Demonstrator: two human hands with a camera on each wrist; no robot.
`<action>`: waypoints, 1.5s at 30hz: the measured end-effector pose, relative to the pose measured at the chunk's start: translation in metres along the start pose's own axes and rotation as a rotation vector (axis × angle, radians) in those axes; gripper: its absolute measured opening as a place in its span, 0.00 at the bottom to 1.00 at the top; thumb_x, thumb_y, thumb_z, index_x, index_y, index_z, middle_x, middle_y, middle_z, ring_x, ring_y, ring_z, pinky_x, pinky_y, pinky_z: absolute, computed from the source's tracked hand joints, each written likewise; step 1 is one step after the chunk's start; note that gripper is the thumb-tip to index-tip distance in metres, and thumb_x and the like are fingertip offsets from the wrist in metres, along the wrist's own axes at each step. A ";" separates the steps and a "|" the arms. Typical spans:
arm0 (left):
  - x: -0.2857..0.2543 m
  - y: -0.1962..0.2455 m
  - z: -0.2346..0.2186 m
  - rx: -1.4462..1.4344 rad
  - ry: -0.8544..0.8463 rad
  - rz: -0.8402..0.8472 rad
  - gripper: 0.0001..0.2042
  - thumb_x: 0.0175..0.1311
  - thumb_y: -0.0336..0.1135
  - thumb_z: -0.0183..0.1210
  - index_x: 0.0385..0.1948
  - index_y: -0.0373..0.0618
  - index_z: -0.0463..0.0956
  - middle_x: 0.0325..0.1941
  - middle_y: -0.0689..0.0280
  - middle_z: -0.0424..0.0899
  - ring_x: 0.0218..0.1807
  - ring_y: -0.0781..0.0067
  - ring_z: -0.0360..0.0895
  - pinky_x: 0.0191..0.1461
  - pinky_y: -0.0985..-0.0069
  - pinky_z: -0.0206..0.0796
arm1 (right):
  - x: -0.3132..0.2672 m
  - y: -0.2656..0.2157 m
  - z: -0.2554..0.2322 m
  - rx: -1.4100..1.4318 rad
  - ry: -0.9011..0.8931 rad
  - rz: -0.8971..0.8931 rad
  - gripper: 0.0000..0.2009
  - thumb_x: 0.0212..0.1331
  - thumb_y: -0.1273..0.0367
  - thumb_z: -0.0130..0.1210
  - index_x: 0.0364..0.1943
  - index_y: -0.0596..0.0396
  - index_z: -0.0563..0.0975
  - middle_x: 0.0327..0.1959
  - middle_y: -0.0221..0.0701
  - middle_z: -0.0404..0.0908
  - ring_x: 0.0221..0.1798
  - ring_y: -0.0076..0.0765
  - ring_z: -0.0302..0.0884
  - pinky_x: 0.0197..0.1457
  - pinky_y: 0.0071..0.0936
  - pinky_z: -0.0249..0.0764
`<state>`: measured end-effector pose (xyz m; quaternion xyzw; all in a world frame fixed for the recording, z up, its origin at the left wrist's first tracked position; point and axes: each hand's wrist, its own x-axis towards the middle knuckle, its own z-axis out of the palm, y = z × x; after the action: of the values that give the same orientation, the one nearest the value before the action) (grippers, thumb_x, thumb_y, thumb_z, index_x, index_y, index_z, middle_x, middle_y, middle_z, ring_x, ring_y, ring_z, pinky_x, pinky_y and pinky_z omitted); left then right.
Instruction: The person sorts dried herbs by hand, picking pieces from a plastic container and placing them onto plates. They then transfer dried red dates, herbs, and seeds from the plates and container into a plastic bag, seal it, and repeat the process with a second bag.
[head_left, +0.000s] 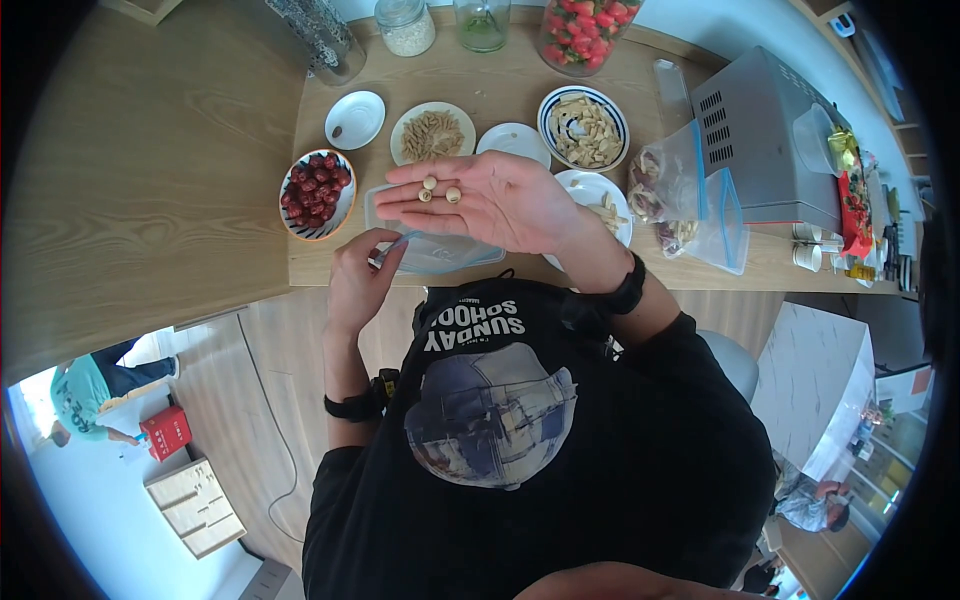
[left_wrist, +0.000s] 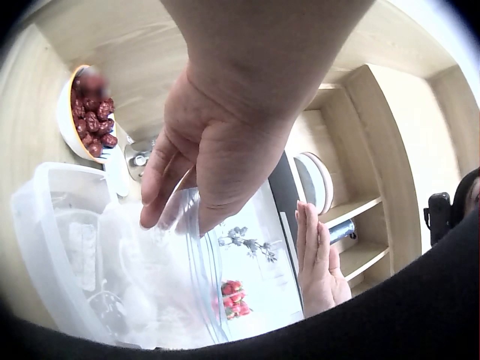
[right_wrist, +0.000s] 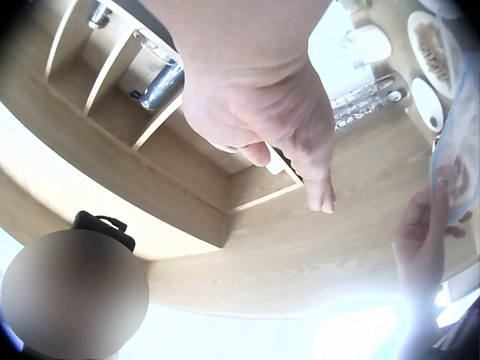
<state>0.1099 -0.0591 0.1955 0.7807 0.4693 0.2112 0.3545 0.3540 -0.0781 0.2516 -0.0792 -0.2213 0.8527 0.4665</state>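
Note:
In the head view my right hand (head_left: 500, 205) is held palm up with its fingers straight. Three small round cream-coloured lotus seeds (head_left: 453, 194) lie on its fingers. My left hand (head_left: 360, 275) pinches the edge of a clear zip bag (left_wrist: 210, 262) between thumb and fingers, just left of and below the right fingertips. A translucent plastic box (left_wrist: 45, 202) stands beside the bag in the left wrist view. Turned away from the right wrist camera, the right palm (right_wrist: 262, 112) hides the seeds there.
Around the hands stand a bowl of red dates (head_left: 318, 195), a plate of pale strips (head_left: 432, 135), a small white plate (head_left: 355, 120) and a blue-rimmed plate of pale pieces (head_left: 600, 140). Filled bags (head_left: 650, 185) lie beside a grey appliance (head_left: 760, 140). Jars (head_left: 405, 28) line the back.

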 end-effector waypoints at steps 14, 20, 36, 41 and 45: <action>0.008 -0.003 0.002 0.007 0.017 -0.016 0.07 0.63 0.30 0.64 0.37 0.37 0.82 0.34 0.58 0.86 0.28 0.66 0.81 0.30 0.73 0.74 | 0.003 -0.005 -0.011 -0.144 0.024 -0.015 0.24 0.70 0.77 0.36 0.69 0.73 0.58 0.70 0.57 0.62 0.75 0.55 0.60 0.78 0.38 0.59; 0.008 0.003 0.002 0.010 0.019 -0.026 0.07 0.63 0.30 0.64 0.38 0.37 0.82 0.35 0.58 0.86 0.29 0.64 0.81 0.31 0.72 0.74 | 0.001 -0.002 -0.013 -0.248 -0.016 -0.008 0.21 0.75 0.76 0.37 0.68 0.71 0.61 0.68 0.54 0.66 0.73 0.51 0.63 0.76 0.36 0.63; 0.009 0.007 0.004 -0.010 0.040 -0.030 0.05 0.63 0.29 0.63 0.35 0.37 0.81 0.31 0.59 0.86 0.25 0.68 0.80 0.29 0.73 0.73 | -0.006 0.033 -0.058 -0.917 0.180 0.252 0.15 0.75 0.66 0.46 0.50 0.66 0.77 0.42 0.43 0.85 0.47 0.35 0.86 0.53 0.27 0.82; 0.010 0.007 0.006 -0.040 0.024 -0.087 0.06 0.65 0.30 0.62 0.35 0.35 0.81 0.30 0.59 0.86 0.23 0.71 0.82 0.28 0.75 0.73 | -0.005 0.046 -0.073 -1.396 0.176 0.148 0.11 0.71 0.71 0.50 0.48 0.66 0.77 0.39 0.41 0.86 0.41 0.32 0.87 0.46 0.28 0.82; 0.009 0.008 0.005 -0.044 0.016 -0.091 0.07 0.65 0.30 0.62 0.35 0.35 0.81 0.30 0.58 0.86 0.23 0.71 0.83 0.28 0.75 0.74 | -0.005 0.036 -0.063 -1.350 0.257 0.099 0.10 0.69 0.71 0.52 0.47 0.64 0.78 0.38 0.41 0.87 0.38 0.33 0.87 0.43 0.29 0.80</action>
<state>0.1224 -0.0554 0.1978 0.7489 0.5022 0.2115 0.3772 0.3513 -0.0797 0.1790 -0.4628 -0.6431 0.5323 0.2981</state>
